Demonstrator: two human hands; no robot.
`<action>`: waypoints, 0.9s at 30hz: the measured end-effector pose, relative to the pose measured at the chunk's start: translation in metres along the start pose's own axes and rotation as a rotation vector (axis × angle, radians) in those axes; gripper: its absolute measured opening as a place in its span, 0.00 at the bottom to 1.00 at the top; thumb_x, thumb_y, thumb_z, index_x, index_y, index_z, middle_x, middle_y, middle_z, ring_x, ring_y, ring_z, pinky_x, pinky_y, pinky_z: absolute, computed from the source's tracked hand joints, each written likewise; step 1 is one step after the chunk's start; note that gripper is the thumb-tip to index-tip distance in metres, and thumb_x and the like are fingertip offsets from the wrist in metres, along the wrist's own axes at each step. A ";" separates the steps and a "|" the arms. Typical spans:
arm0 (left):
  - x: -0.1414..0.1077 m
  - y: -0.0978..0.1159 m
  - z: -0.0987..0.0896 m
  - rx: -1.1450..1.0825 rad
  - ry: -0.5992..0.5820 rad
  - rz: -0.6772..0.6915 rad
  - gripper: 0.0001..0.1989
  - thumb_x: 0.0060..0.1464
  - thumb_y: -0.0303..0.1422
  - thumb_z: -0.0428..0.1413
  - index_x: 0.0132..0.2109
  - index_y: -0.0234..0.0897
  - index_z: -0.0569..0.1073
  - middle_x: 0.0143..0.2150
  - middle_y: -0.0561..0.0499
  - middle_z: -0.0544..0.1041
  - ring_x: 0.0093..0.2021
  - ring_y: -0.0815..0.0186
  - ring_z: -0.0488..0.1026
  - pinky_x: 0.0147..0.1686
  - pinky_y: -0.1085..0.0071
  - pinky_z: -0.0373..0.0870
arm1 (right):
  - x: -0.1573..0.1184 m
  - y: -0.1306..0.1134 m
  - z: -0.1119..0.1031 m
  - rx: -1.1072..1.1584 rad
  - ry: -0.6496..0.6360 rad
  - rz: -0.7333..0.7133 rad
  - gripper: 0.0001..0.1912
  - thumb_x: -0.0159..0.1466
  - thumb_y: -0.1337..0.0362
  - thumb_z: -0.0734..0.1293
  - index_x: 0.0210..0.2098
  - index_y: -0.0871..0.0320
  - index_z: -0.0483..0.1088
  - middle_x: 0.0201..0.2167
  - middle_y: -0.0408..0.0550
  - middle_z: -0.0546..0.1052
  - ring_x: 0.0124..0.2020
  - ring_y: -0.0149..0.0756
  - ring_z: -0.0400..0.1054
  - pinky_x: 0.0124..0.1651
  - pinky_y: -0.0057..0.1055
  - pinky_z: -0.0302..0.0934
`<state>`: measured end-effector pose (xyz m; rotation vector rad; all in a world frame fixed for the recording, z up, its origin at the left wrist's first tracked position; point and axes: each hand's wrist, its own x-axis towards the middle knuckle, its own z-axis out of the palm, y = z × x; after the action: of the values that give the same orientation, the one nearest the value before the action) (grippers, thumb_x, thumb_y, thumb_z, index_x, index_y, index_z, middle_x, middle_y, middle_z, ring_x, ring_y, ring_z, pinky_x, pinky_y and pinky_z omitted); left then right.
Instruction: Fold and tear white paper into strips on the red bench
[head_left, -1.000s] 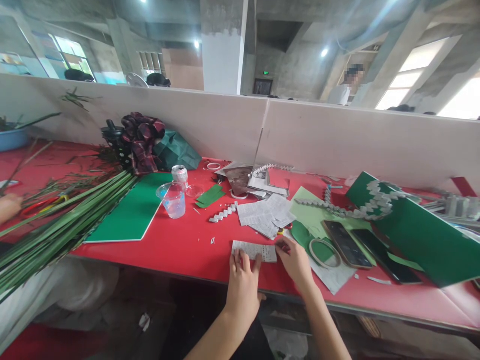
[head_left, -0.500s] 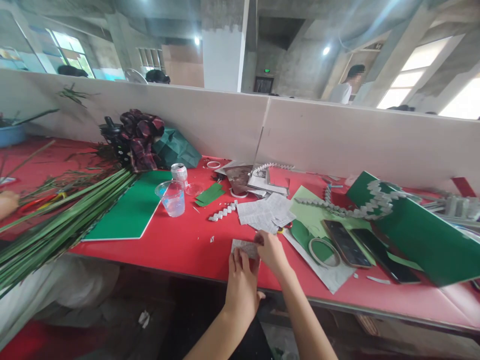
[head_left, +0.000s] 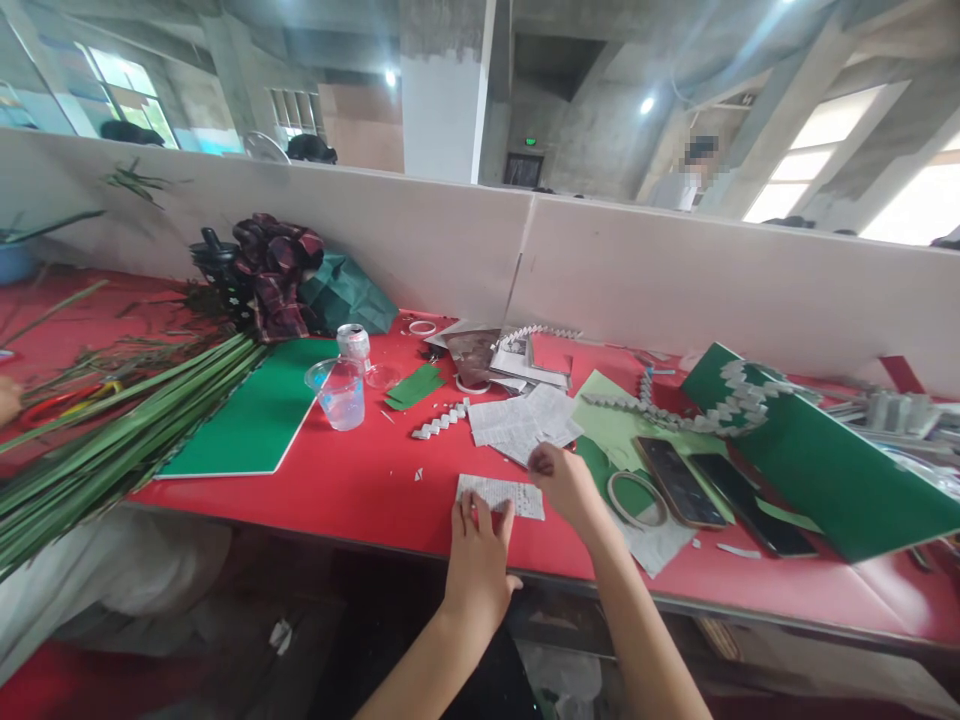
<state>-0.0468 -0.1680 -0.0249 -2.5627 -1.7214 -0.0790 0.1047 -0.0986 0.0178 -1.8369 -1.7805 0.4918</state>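
Note:
A narrow strip of printed paper (head_left: pixel 504 494) lies flat on the red table (head_left: pixel 352 480) near its front edge. My left hand (head_left: pixel 477 560) presses its spread fingertips on the strip's left half. My right hand (head_left: pixel 564 484) hovers just past the strip's right end with fingers curled; nothing shows inside them. Right behind it lies a loose pile of printed paper pieces (head_left: pixel 521 425).
A tape ring (head_left: pixel 636 498), two phones (head_left: pixel 679 480) and a green board (head_left: pixel 825 470) bearing a folded paper chain (head_left: pixel 720 405) lie to the right. To the left are a plastic cup (head_left: pixel 341 392), a green sheet (head_left: pixel 255 420) and long leaves (head_left: pixel 112 440). Another person's hand (head_left: pixel 7 398) shows at the left edge.
My right hand slid left along the strip, then drew back right and lifted off it, leaving the strip flat. My left hand stayed pressed on the strip.

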 end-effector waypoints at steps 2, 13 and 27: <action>-0.001 0.000 -0.001 -0.011 0.013 -0.004 0.47 0.41 0.50 0.62 0.65 0.40 0.56 0.61 0.31 0.61 0.62 0.36 0.55 0.58 0.44 0.51 | 0.002 -0.011 0.017 0.023 -0.088 -0.028 0.09 0.51 0.76 0.64 0.31 0.57 0.68 0.27 0.44 0.75 0.30 0.32 0.68 0.31 0.23 0.54; -0.004 -0.002 -0.005 -0.096 0.040 -0.018 0.47 0.39 0.47 0.65 0.64 0.41 0.58 0.60 0.34 0.62 0.61 0.38 0.57 0.58 0.44 0.53 | 0.006 0.002 0.021 -0.139 -0.003 0.062 0.06 0.52 0.75 0.65 0.28 0.58 0.68 0.25 0.44 0.73 0.29 0.32 0.65 0.30 0.24 0.50; -0.002 0.000 0.002 -0.035 0.076 -0.021 0.48 0.37 0.49 0.65 0.64 0.42 0.58 0.60 0.33 0.61 0.61 0.37 0.57 0.58 0.45 0.52 | -0.008 0.035 -0.018 -0.232 0.044 0.104 0.06 0.49 0.75 0.64 0.24 0.57 0.65 0.23 0.43 0.72 0.26 0.32 0.64 0.28 0.25 0.47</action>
<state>-0.0476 -0.1695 -0.0270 -2.5311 -1.7354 -0.2065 0.1429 -0.1083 0.0100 -2.0896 -1.7815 0.2902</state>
